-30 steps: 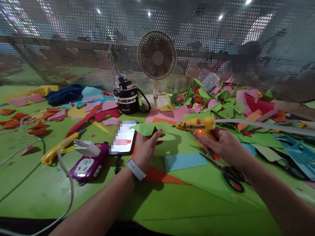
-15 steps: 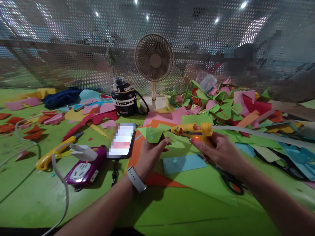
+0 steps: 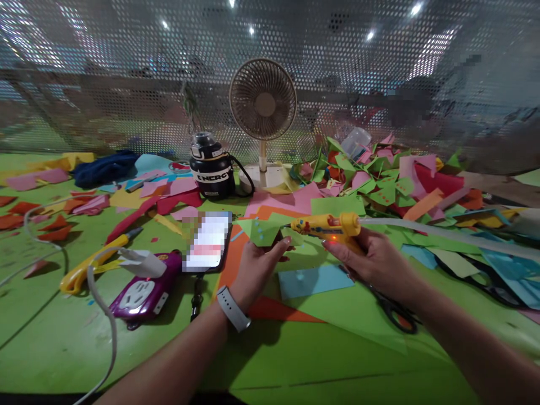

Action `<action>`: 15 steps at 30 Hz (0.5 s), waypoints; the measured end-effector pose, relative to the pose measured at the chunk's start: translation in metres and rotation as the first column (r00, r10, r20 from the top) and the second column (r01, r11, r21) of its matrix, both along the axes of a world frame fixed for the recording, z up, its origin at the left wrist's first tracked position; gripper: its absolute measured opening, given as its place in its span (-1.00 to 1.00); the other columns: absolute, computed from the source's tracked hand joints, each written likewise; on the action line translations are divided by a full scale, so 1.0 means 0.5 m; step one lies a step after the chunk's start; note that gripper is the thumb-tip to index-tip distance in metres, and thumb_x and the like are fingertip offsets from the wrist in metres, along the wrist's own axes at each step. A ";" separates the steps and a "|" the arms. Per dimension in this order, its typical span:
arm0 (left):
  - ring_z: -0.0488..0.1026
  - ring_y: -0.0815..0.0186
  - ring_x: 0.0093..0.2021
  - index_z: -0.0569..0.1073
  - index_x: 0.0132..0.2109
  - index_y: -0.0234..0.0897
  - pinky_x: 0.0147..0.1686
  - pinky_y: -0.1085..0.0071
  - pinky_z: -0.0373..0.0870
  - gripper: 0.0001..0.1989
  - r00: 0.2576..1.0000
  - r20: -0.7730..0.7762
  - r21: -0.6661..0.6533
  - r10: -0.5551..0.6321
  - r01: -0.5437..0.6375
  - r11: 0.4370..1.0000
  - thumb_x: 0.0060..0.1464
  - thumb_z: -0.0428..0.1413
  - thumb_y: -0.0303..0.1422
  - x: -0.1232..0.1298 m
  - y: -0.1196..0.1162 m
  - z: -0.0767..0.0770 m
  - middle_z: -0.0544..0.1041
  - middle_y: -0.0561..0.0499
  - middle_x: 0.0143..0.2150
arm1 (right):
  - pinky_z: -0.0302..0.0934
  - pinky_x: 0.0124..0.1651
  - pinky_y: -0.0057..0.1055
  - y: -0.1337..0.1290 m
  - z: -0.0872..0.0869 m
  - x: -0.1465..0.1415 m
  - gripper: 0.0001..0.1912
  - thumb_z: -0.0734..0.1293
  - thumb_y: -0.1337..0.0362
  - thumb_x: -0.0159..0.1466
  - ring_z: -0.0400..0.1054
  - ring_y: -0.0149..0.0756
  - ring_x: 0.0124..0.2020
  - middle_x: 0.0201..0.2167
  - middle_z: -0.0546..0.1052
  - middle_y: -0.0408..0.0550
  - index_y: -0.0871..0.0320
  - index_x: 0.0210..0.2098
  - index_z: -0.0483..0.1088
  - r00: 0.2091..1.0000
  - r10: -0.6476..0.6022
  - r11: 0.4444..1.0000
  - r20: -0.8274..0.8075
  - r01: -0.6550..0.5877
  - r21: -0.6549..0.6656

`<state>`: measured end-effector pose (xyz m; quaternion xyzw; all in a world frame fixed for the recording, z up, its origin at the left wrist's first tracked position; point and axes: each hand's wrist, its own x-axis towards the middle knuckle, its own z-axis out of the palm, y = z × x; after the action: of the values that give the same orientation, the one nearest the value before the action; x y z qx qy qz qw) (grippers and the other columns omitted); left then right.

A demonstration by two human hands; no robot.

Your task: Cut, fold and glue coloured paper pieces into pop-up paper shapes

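My right hand (image 3: 367, 253) is wrapped round a yellow hot glue gun (image 3: 324, 225), whose small light glows red-orange. A long translucent glue stick (image 3: 422, 228) sticks out of its back end. The nozzle points left at the edge of a folded green paper piece (image 3: 259, 229) with small blue dots. My left hand (image 3: 259, 264), with a grey band at the wrist, holds this piece between thumb and fingers; some of its fingers are hidden. Below the gun, a light blue paper rectangle (image 3: 314, 282) lies on green paper. Black-handled scissors (image 3: 396, 312) lie partly under my right hand.
Left of my hands are a phone (image 3: 208, 242), a purple power strip (image 3: 145, 292) with a white plug and cable, and a yellow-handled tool (image 3: 97, 261). Behind stand a black bottle (image 3: 213, 169) and a fan (image 3: 264, 104). Paper scraps (image 3: 379, 185) heap up at the back right.
The glue gun has moved slightly left, bringing its nozzle closer to the green paper piece. My left hand stays almost where it was.
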<state>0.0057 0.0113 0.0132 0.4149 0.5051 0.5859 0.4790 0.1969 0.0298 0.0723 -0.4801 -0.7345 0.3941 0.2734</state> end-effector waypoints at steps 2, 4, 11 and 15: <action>0.47 0.33 -0.41 0.49 -0.36 -0.31 -0.44 0.42 0.49 -0.84 1.000 0.004 -0.002 0.001 -0.001 1.000 -0.09 0.23 -0.32 0.000 0.000 0.000 0.54 -0.01 -0.40 | -0.01 -0.71 -0.56 0.000 0.001 -0.001 -0.65 0.30 -0.01 0.17 0.10 -0.51 -0.72 -0.71 0.28 -0.25 0.19 -0.35 0.35 1.000 -0.004 1.000 -0.003 0.004 -0.006; 0.46 0.34 -0.42 0.49 -0.37 -0.31 -0.45 0.42 0.49 -0.84 1.000 0.016 -0.003 0.006 -0.006 1.000 -0.11 0.24 -0.32 0.000 0.000 0.000 0.54 0.01 -0.41 | 0.00 -0.71 -0.55 0.001 0.002 -0.001 -0.64 0.32 0.00 0.15 0.11 -0.50 -0.71 -0.70 0.28 -0.24 0.21 -0.32 0.37 1.000 -0.014 1.000 -0.006 0.014 -0.005; 0.49 0.31 -0.39 0.51 -0.35 -0.32 -0.44 0.43 0.48 -0.82 1.000 0.030 -0.019 0.004 -0.003 1.000 -0.12 0.25 -0.31 -0.002 -0.001 0.001 0.55 -0.02 -0.39 | 0.04 -0.69 -0.54 0.005 0.007 0.004 -0.59 0.33 0.00 0.14 0.10 -0.50 -0.69 -0.66 0.30 -0.21 0.23 -0.22 0.43 0.999 -0.007 1.000 -0.044 0.008 0.018; 0.51 0.28 -0.36 0.51 -0.34 -0.32 -0.43 0.44 0.46 -0.80 0.998 0.066 -0.034 -0.011 0.013 0.999 -0.11 0.25 -0.30 -0.006 0.001 -0.006 0.56 -0.04 -0.37 | 0.08 -0.65 -0.52 0.011 0.022 0.017 -0.57 0.35 -0.04 0.11 0.14 -0.47 -0.67 -0.62 0.36 -0.16 0.23 -0.28 0.43 0.997 -0.063 0.993 -0.047 0.067 0.094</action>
<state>0.0029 0.0119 0.0105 0.3901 0.4964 0.5876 0.5061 0.2053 0.0352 0.0834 -0.4814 -0.7301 0.3600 0.3250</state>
